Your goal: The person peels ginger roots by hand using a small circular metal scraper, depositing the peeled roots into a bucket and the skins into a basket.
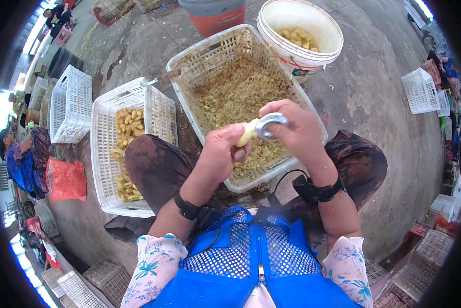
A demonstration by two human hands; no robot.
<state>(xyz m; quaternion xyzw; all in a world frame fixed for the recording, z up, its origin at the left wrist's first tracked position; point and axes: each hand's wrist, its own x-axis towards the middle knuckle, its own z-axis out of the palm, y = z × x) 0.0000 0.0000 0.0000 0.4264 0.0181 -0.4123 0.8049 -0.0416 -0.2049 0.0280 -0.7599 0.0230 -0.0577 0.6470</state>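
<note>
Pale yellow piece (247, 134) held above the slatted peelings crate (215, 55), nearer its right edge than its left. Piece gripped narrowly by the left hand (222, 146), pinched between thumb and fingers, tilted with its upper end to the right. Metal ring tool (272, 127) closed in the right hand (298, 128); piece's upper end overlapped by the ring, but blade contact cannot be told.

Crate floor covered with yellow-brown shavings (235, 97), heaped up to the far wall. Brown-handled tool (163, 78) laid over the crate's far left corner, metal end pointed toward the white crate (101, 164) on the left. Yellow pieces (130, 123) piled along that crate's bottom. White bucket (271, 28) stood beside the peelings crate's far right corner, more pieces (299, 38) contained. Grey-and-red bucket (217, 18) placed beyond the far edge.
</note>
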